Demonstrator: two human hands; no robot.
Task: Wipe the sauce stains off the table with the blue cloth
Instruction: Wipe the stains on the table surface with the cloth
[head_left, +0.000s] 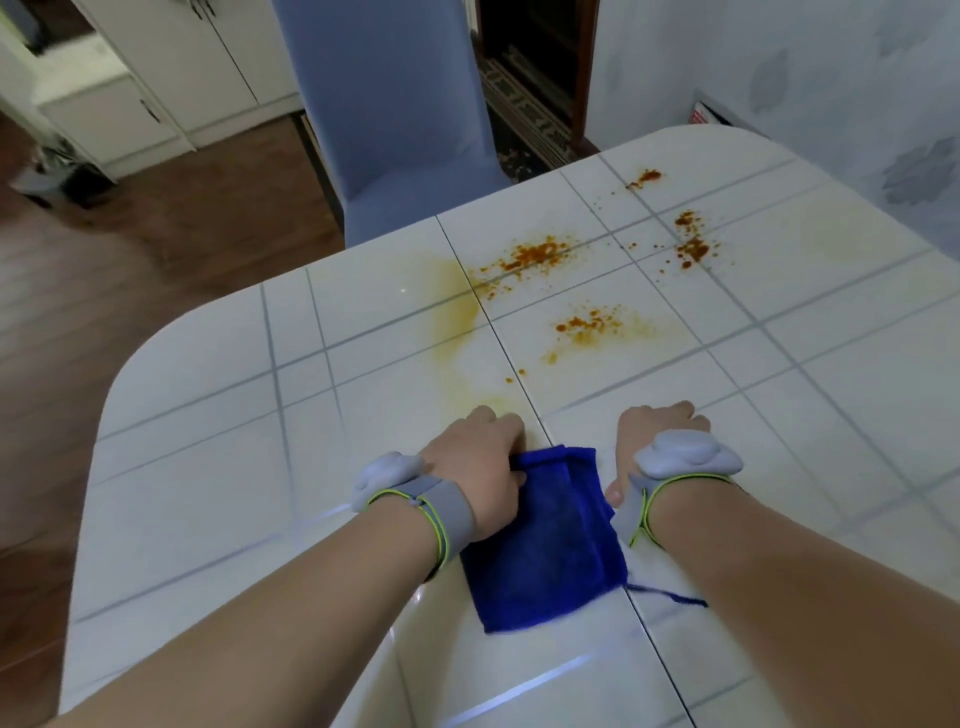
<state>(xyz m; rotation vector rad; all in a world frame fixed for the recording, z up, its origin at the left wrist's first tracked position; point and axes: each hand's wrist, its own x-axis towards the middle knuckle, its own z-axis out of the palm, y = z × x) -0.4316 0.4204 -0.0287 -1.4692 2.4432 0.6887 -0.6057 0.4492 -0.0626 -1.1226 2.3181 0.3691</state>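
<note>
I've got the blue cloth (550, 540) flat on the table (208, 467), near edge, btwn both wrists. L hand (478, 457) grips its 10 o'clock corner, fingers curled over the fabric. R hand (660, 431) sits just beside the cloth at 2 o'clock, knuckles up, fingers curled under; can't tell if it pinches the edge. Sauce stains (535, 254) lie well beyond at 12 to 1 o'clock, w/ a yellowish smear (452, 306) at 11. Chair (395, 104) stands past the far edge.
</note>
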